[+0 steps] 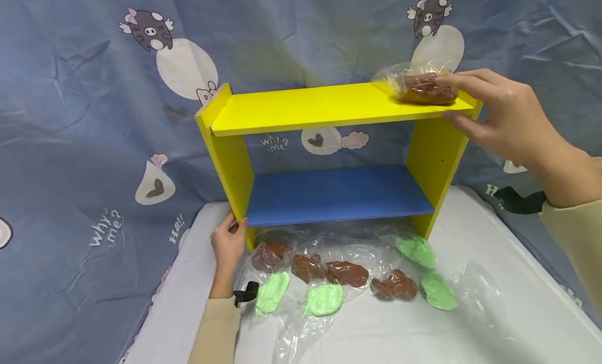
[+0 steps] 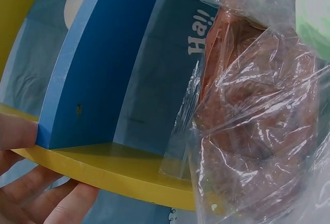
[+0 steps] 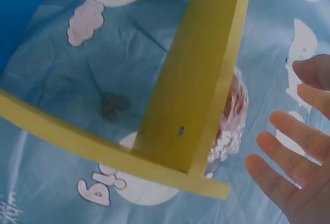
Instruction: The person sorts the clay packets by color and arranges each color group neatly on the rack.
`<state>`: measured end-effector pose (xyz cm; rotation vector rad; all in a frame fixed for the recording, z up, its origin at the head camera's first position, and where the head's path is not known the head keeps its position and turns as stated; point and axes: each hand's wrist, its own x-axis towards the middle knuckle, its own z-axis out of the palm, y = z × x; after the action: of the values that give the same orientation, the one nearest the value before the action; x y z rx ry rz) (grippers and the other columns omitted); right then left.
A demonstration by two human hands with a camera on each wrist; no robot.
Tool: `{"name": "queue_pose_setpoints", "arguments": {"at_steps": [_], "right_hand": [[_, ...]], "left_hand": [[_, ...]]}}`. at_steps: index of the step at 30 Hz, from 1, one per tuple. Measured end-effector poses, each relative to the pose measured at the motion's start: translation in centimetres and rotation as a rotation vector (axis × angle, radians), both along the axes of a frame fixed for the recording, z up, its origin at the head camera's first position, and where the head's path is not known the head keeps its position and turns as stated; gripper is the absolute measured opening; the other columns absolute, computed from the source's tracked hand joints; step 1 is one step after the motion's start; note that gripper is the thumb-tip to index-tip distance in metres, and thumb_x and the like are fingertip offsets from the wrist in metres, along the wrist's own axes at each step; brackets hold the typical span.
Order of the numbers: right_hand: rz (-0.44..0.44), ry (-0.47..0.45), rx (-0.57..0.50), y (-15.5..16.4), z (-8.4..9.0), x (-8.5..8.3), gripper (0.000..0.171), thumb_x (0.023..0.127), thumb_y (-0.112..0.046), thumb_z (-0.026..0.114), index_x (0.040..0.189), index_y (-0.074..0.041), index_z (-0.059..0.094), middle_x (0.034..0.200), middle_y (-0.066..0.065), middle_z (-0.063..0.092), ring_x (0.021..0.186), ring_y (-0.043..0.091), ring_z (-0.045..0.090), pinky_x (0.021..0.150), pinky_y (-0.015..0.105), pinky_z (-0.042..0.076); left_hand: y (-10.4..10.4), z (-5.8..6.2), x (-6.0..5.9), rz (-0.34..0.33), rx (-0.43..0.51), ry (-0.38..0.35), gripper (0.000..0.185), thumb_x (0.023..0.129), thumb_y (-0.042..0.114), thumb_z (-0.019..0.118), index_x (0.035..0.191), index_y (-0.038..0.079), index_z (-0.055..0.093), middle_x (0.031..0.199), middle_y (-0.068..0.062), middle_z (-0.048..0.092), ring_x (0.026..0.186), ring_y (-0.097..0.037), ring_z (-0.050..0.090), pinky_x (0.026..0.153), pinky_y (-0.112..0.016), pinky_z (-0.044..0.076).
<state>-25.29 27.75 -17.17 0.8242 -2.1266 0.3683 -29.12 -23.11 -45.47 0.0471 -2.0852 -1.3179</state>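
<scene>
— The shelf (image 1: 329, 110): painted board?

— Looks so. Yellow top, smooth and matt, with a blue board (image 1: 336, 194) at mid-frame just as flat and dull.

— And the bag (image 1: 420, 84) at upper right?

— Thin clear plastic film, glossy and crinkled, over a brown lump with a rough, doughy look. The bags (image 1: 329, 280) along the bottom are the same film; the green lumps look smoother.

— The backdrop (image 1: 84, 144)?

— Printed blue cloth, matt and creased. The counter (image 1: 494, 322) has a white, smooth cover.
</scene>
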Motion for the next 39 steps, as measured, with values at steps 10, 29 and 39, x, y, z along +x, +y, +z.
{"name": "queue_pose_setpoints", "arguments": {"at_steps": [10, 29, 39], "right_hand": [[0.148, -0.005, 0.042, -1.6, -5.1, 1.8, 0.072, 0.068, 0.002, 0.085, 0.136, -0.01, 0.064, 0.133, 0.014, 0.061, 0.11, 0.032, 0.06, 0.093, 0.006, 0.035], [0.101, -0.304, 0.088, -2.2, -19.6, 4.1, 0.08, 0.076, -0.024, 0.088, 0.148, -0.024, 0.053, 0.146, 0.001, 0.051, 0.123, 0.021, 0.056, 0.087, 0.041, 0.056], [0.062, -0.55, -0.031, -2.8, -27.0, 5.7, 0.077, 0.081, -0.028, 0.087, 0.149, -0.031, 0.05, 0.145, -0.004, 0.051, 0.126, 0.023, 0.055, 0.088, 0.048, 0.056]], "left_hand": [[-0.5, -0.4, 0.3, 0.033, -0.012, 0.007, 0.032, 0.09, 0.009, 0.076, 0.121, 0.007, 0.073, 0.11, -0.016, 0.072, 0.093, -0.03, 0.072, 0.08, -0.036, 0.06], [-0.3, -0.7, 0.2, 0.02, 0.01, 0.01, 0.031, 0.09, 0.007, 0.075, 0.121, 0.007, 0.073, 0.11, -0.016, 0.072, 0.094, -0.031, 0.072, 0.081, -0.039, 0.059], [0.0, -0.4, 0.0, 0.019, -0.002, 0.036, 0.032, 0.09, 0.007, 0.076, 0.122, 0.007, 0.073, 0.11, -0.017, 0.072, 0.094, -0.031, 0.072, 0.081, -0.039, 0.059]]}}
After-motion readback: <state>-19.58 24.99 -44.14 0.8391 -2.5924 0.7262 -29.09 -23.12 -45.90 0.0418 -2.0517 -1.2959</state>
